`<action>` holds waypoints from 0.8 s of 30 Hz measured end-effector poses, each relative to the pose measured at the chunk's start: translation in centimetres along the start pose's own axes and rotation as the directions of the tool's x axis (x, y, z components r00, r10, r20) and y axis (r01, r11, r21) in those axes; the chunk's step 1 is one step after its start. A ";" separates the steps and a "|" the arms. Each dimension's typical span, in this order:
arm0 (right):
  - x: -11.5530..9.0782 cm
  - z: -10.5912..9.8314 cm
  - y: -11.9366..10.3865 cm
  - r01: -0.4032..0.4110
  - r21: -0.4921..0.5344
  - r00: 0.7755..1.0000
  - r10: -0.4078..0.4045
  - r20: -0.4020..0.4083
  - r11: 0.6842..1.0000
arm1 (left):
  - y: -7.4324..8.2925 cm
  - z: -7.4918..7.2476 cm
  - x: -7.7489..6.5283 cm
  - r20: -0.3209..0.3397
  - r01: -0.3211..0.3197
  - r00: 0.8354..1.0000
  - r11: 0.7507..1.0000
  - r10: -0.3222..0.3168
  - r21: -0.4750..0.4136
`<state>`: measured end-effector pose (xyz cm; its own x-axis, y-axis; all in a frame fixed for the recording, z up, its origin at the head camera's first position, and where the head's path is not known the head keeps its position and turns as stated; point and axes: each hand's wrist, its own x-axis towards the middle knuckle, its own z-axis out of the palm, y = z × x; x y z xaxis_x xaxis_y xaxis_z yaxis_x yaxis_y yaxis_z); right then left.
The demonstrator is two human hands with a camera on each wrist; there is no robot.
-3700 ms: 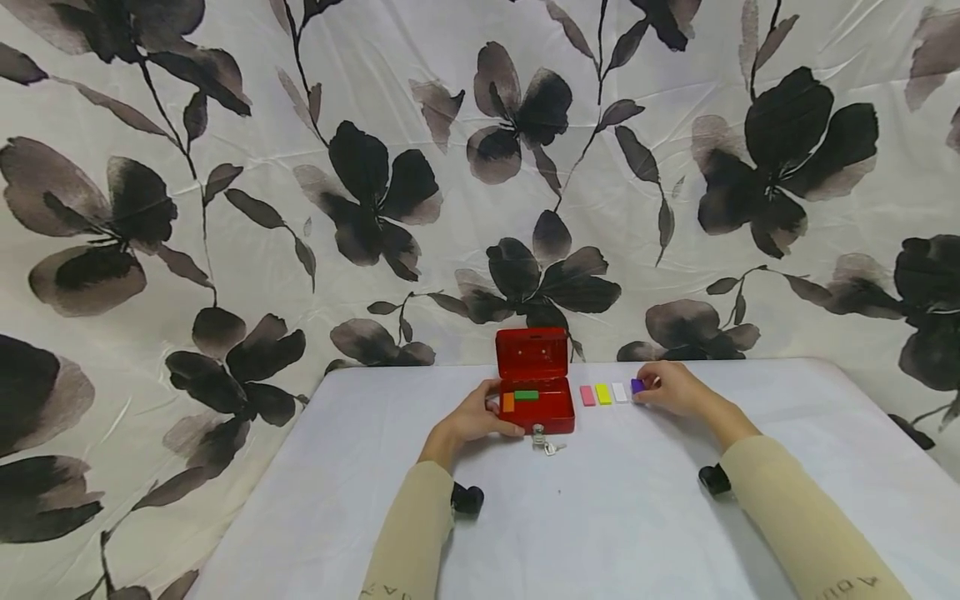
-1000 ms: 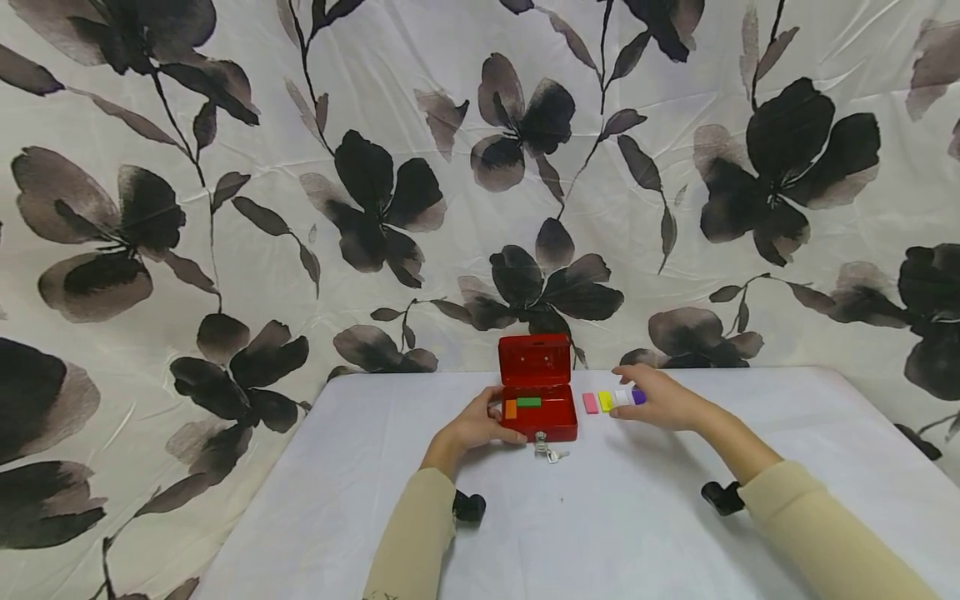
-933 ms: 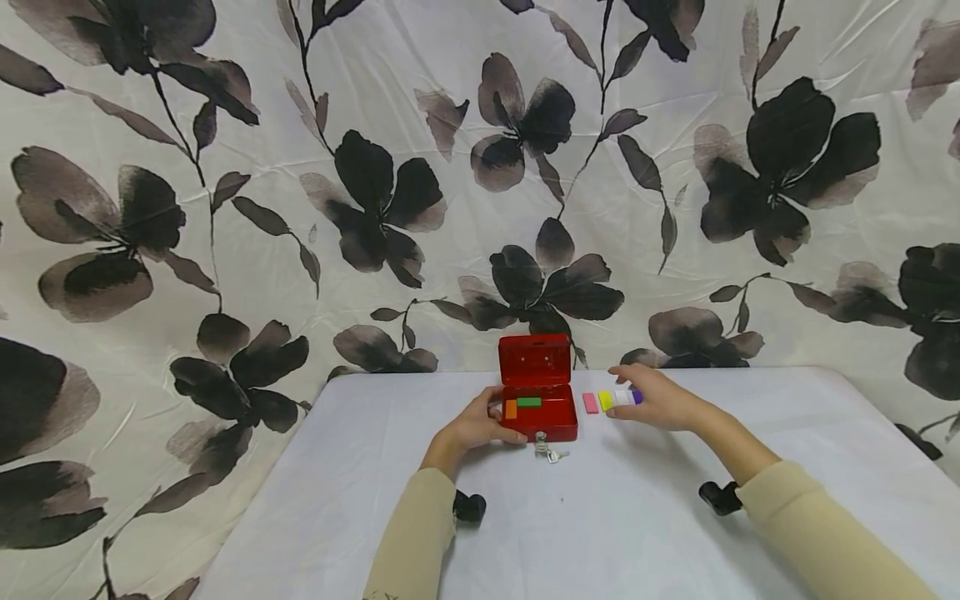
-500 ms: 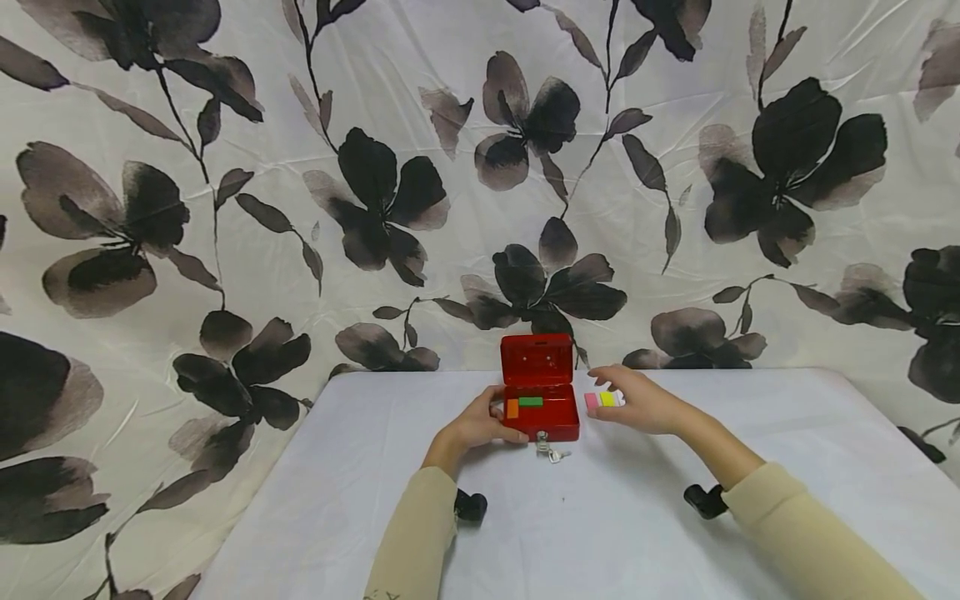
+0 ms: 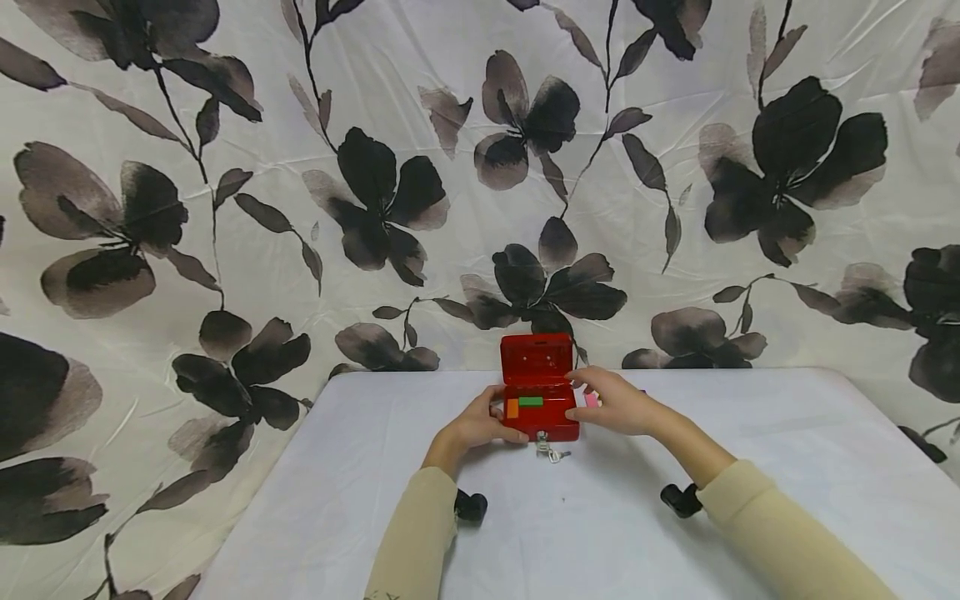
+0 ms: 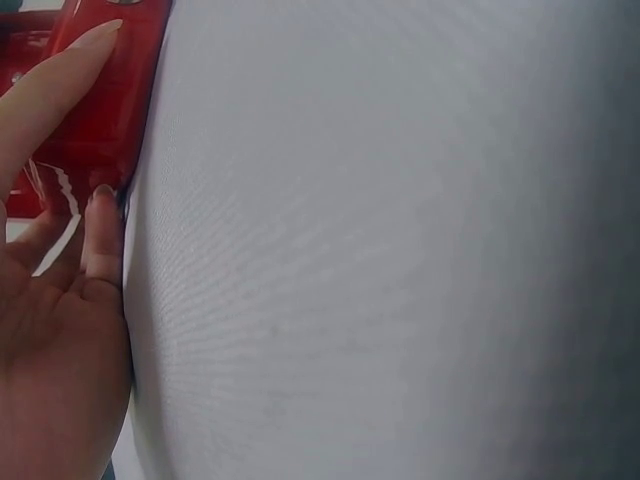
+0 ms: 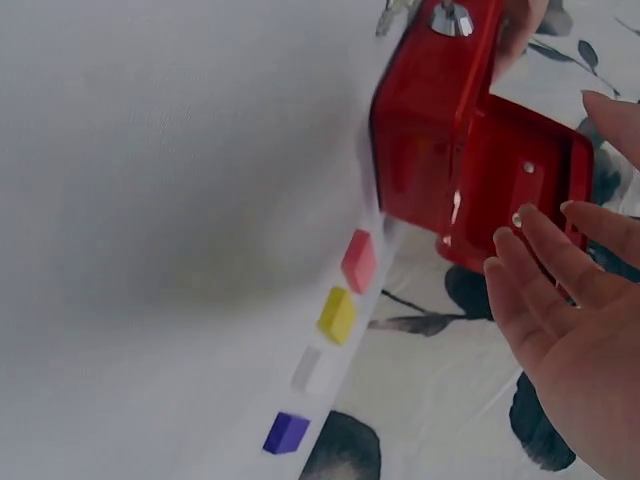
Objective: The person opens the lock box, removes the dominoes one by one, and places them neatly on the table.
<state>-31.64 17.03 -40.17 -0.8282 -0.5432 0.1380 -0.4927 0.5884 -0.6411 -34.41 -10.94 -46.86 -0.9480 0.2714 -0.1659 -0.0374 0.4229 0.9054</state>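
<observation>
Red metal cash box (image 5: 538, 408), lid up, centre of the frame on the white table (image 5: 600, 533); holds an orange block (image 5: 512, 408) and a green block (image 5: 530, 402). Left hand (image 5: 477, 423) rests against its left side, fingers (image 6: 60, 85) straight on the wall. Right hand (image 5: 611, 404) at its right edge, fingers (image 7: 545, 265) spread and holding nothing; pink block (image 7: 359, 260), yellow block (image 7: 337, 314), white block (image 7: 306, 368) and purple block (image 7: 286, 432) lie in a row just beside it.

Both hands (image 5: 480, 423) flank the open red box (image 5: 537, 398) on the white table (image 5: 600, 517).

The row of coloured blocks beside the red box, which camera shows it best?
The right wrist view: the pink block, yellow block, white block and purple block all show. In the head view the right hand hides most of them. The left wrist view shows none.
</observation>
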 end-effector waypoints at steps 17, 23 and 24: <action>2.5 3.2 -0.2 0.013 -0.010 1.000 -0.013 0.021 1.000 | 0.0 0.2 0.2 0.002 -0.009 1.000 1.000 0.009 -0.021; 3.2 4.0 -0.2 0.018 -0.019 1.000 -0.018 0.016 1.000 | 0.0 0.1 0.1 -0.001 0.007 1.000 1.000 -0.007 0.008; 3.3 4.1 -0.2 0.014 -0.018 1.000 -0.014 0.017 1.000 | 0.0 0.0 0.1 0.000 0.009 1.000 1.000 -0.009 0.011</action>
<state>-33.17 12.64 -42.69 -0.8167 -0.5613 0.1338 -0.5088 0.5913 -0.6256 -34.44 -10.91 -46.92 -0.9478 0.2675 -0.1735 -0.0421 0.4344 0.8997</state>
